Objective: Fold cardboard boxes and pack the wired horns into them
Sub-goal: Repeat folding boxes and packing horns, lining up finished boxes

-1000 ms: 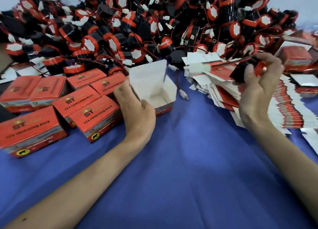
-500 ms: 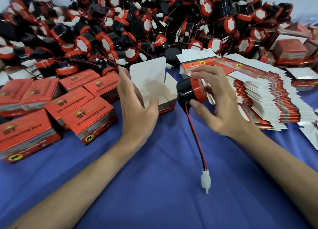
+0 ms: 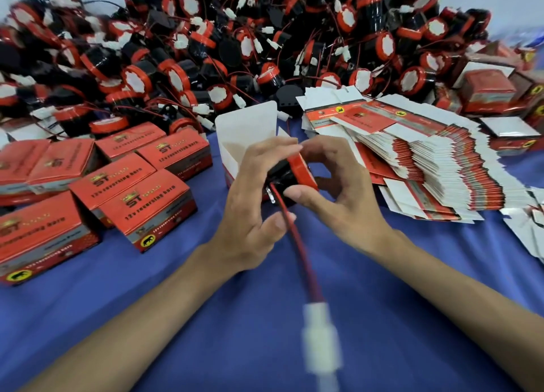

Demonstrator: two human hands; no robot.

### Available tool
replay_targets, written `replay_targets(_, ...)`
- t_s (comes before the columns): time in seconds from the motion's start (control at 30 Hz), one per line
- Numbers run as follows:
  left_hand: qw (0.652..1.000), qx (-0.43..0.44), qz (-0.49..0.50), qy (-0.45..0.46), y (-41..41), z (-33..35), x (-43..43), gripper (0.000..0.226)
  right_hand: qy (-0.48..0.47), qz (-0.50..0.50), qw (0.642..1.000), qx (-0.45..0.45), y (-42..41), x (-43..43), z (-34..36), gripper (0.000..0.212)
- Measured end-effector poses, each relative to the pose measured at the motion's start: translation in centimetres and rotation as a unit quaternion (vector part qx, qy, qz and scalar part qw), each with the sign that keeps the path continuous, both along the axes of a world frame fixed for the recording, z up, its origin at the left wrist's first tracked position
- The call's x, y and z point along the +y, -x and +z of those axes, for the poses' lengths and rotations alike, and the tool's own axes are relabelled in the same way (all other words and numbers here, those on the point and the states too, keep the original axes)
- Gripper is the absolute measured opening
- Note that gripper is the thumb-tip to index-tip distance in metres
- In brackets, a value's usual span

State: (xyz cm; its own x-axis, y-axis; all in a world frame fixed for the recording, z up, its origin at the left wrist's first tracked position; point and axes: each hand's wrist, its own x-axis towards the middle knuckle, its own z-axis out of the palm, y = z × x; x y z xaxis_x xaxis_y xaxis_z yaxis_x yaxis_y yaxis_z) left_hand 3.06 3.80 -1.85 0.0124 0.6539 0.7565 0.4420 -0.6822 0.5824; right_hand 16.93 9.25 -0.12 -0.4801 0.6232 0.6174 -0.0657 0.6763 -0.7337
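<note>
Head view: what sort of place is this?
Probably a packing bench for small goods: a heap of wired horns, a stack of flat cartons, and closed boxes on a blue table.

Our left hand (image 3: 250, 212) and right hand (image 3: 347, 203) hid most of the horn (image 3: 300, 171); its white connector (image 3: 322, 341) was a blur. The base of the open box (image 3: 247, 132) sat behind them; the horn pile (image 3: 265, 38) ran off the top edge.

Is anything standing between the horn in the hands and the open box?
No object is visible there. The open box stands directly behind the horn; only fingers of the left hand cover part of its opening. The right hand grips the horn too.
</note>
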Motion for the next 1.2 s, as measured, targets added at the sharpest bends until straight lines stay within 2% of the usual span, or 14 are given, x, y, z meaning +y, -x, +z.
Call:
replay_targets(0.17, 1.0, 0.005, 0.006, 0.014, -0.1, 0.7, -0.4, 0.074, 0.05, 0.026, 0.998, 0.016, 0.3, -0.1, -0.2, 0.042)
replay_targets(0.27, 1.0, -0.011, 0.003, -0.01, -0.2, 0.6, 0.0, 0.05, 0.092, 0.04, 0.994, 0.043, 0.3, -0.1, -0.3, 0.037)
replay_targets(0.3, 0.999, -0.04, 0.017, 0.014, -0.2, 0.8, 0.5, 0.048, 0.106, 0.04, 0.992, 0.05, 0.4, -0.1, -0.2, 0.034)
replay_targets(0.37, 0.99, -0.087, 0.066, 0.085, -0.2, 1.7, 1.2, 0.062, 0.137, 0.042, 0.988, 0.05, 0.4, -0.1, -0.1, 0.025)
replay_targets(0.4, 0.991, -0.073, 0.093, 0.066, -0.1, 1.4, 1.5, 0.067, 0.161, 0.057, 0.984, 0.055, 0.4, -0.2, 0.1, 0.021)
replay_targets(0.47, 0.989, 0.065, 0.106, -0.08, -0.6, -0.1, 0.7, 0.074, 0.229, 0.108, 0.963, 0.09, 0.3, -0.1, 0.7, 0.017)
replay_targets(0.53, 0.967, 0.153, 0.115, -0.166, -0.2, -1.2, 0.4, 0.073, 0.271, 0.135, 0.946, 0.114, -0.4, 0.3, 1.2, 0.042)
replay_targets(0.7, 0.966, 0.127, 0.176, -0.14, 0.2, -0.7, 0.7, 0.03, 0.24, 0.167, 0.955, 0.047, -0.6, 0.7, 1.5, 0.078)
replay_targets(0.73, 0.966, 0.115, 0.187, -0.136, 0.2, -0.7, 0.7, 0.025, 0.236, 0.174, 0.956, 0.032, -0.6, 0.8, 1.3, 0.075)
replay_targets(0.87, 0.962, 0.082, 0.227, -0.131, 0.5, -0.5, 0.7, 0.021, 0.237, 0.199, 0.951, -0.022, -0.6, 0.7, 0.6, 0.03)
replay_targets(1.0, 0.96, 0.068, 0.231, -0.144, 0.1, -0.2, 0.4, 0.02, 0.285, 0.208, 0.935, -0.024, -0.8, 1.2, 0.1, 0.021)
replay_targets(1.07, 0.958, 0.056, 0.242, -0.14, 0.2, -0.2, 0.4, 0.028, 0.302, 0.246, 0.919, -0.061, -1.0, 1.5, 0.1, 0.035)
replay_targets(1.13, 0.958, 0.038, 0.256, -0.124, 0.3, -0.1, 0.5, 0.034, 0.334, 0.324, 0.877, -0.121, -1.2, 1.6, 0.1, 0.056)
replay_targets(1.2, 0.961, 0.017, 0.251, -0.112, 0.4, -0.1, 0.6, 0.031, 0.357, 0.377, 0.838, -0.169, -1.4, 1.6, 0.2, 0.056)
